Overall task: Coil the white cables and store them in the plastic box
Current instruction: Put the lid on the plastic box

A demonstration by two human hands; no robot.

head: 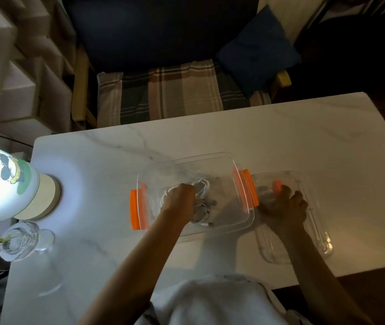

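A clear plastic box (224,160) with orange side clips stands on the white marble table (304,137). Coiled white cables (202,187) lie on its floor, with a plug end (206,223) near the front wall. My left hand (179,199) reaches down inside the box, fingers closed over the cables. To the right of the box lies its clear lid (320,231) with an orange tab (277,185). My right hand (285,208) rests on that lid, fingers spread across its left part and touching the tab.
A lit lamp (1,184) with a panda picture stands at the table's left edge. A glass vase (21,240) with green leaves sits in front of it. Beyond the table is a chair with a plaid cushion (175,90) and a blue pillow (257,52).
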